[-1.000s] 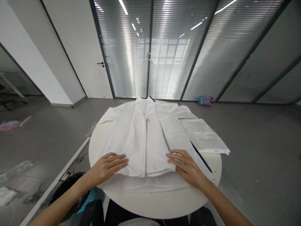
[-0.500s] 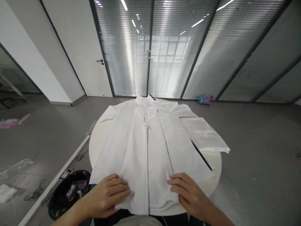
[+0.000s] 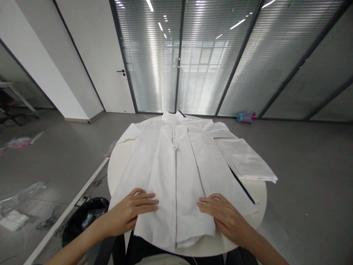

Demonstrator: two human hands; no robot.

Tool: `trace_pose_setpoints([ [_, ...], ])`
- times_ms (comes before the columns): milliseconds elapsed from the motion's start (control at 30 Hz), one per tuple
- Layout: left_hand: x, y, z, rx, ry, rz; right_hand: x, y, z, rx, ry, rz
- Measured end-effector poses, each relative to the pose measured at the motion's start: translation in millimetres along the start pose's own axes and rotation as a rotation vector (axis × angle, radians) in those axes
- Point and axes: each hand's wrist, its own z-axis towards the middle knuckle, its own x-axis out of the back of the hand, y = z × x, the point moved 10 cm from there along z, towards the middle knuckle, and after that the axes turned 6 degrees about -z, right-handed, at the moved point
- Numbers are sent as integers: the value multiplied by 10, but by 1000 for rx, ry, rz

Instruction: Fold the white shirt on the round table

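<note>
Your left hand (image 3: 129, 213) and right hand (image 3: 224, 217), both flat and empty, have slid the white shirt (image 3: 176, 173) toward you, so its hem now overhangs the worktop (image 3: 256, 206) edge.

We count one round white desk (image 3: 253, 215); on it lies one white shirt (image 3: 176, 165), spread open, and beside that one folded white cloth (image 3: 246, 162); we see two hands, the left hand (image 3: 129, 211) and the right hand (image 3: 224, 215), each flat on the shirt's lower part; on the floor we count one black bin (image 3: 82, 221), one blue and pink bottle (image 3: 246, 117) lying by the glass wall, and one white door (image 3: 110, 62) with a single dark handle.
</note>
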Motion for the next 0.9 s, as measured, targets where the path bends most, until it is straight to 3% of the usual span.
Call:
trace_pose_setpoints([
  [100,294,-271,206,142,120,-273,41,332,156,-202,41,178],
  [200,472,-771,452,348,297,-522,-34,812,315,-513,66,344],
  [300,350,-1334,600,637,368,-709,-258,1215,391,-795,58,527],
  [400,99,-1649,633,845,329,-899,-560,1428,347,-999,-44,659],
  [533,13,-1707,615,890,310,-1008,-692,1522,236,-1099,-87,680],
  [767,94,-1604,596,839,385,-1056,-655,1616,134,-1165,46,743],
  [900,98,-1532,517,774,435,-1161,-537,1650,127,-1146,161,650],
])
